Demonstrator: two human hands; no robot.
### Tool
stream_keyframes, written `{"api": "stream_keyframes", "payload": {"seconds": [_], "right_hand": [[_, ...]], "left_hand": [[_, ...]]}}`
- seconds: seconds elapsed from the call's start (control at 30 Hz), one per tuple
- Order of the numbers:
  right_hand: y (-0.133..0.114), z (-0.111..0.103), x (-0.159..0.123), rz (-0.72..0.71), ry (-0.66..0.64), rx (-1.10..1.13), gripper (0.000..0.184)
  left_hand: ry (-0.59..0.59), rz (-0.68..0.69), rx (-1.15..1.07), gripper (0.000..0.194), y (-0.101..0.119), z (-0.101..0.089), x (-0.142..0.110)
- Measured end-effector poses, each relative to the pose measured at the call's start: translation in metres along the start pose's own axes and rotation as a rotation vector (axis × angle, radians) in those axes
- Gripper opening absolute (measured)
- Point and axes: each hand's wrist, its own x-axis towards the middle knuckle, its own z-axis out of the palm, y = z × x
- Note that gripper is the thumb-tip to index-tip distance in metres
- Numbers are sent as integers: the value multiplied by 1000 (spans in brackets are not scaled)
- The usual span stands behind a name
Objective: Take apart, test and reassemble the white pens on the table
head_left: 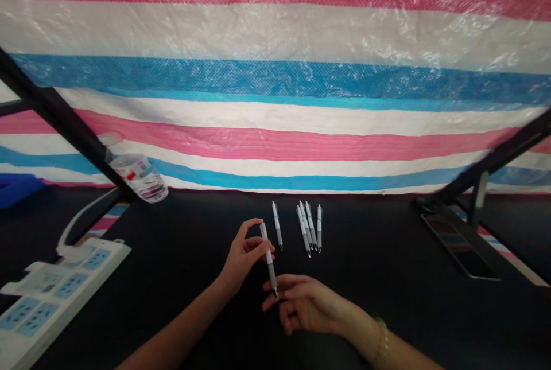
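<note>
A white pen with a grey grip slants down between my two hands, its tip toward me. My left hand is closed on its upper part, thumb and fingers around the barrel and the index fingertip on the top end. Around the tip, my right hand has its fingers loosely bent and apart; whether they touch the pen I cannot tell. Beyond the hands, a similar pen lies by itself on the black table. To its right is a group of several matching pens, roughly side by side.
A white power strip with a plug and cable lies at the left. A tilted clear plastic bottle leans by the black frame bar. At the right lies a phone. A striped plastic sheet hangs behind the table.
</note>
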Motion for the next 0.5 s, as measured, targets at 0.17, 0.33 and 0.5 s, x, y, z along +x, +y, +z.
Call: {"api": "stream_keyframes", "payload": {"seconds": [0.17, 0.33, 0.5], "right_hand": [[1, 0, -1, -14, 11, -6, 46], [4, -1, -2, -29, -6, -16, 44], [6, -5, 0, -24, -7, -16, 44]], "left_hand": [[12, -12, -12, 68, -1, 1, 1], [13, -9, -5, 79, -1, 3, 1], [35, -12, -12, 75, 0, 3, 0]]}}
